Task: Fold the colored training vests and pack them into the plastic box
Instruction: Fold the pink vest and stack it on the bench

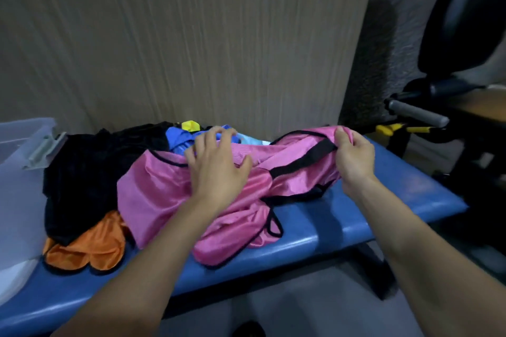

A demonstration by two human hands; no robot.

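A pink vest (153,194) with black trim lies crumpled across the blue bench (328,227). My left hand (216,164) rests on its middle with the fingers spread and lightly bent. My right hand (353,155) pinches the vest's far right end beside a black strap. Behind and to the left is a pile with a black vest (90,172), an orange vest (87,246), a blue vest (178,136) and a bit of yellow cloth (190,125). The clear plastic box (19,172) stands at the left end of the bench.
A beige wall panel (191,35) rises straight behind the bench. To the right stands dark gym equipment with a grey padded roller (416,112) and yellow parts (391,128). Grey floor shows below the bench's front edge.
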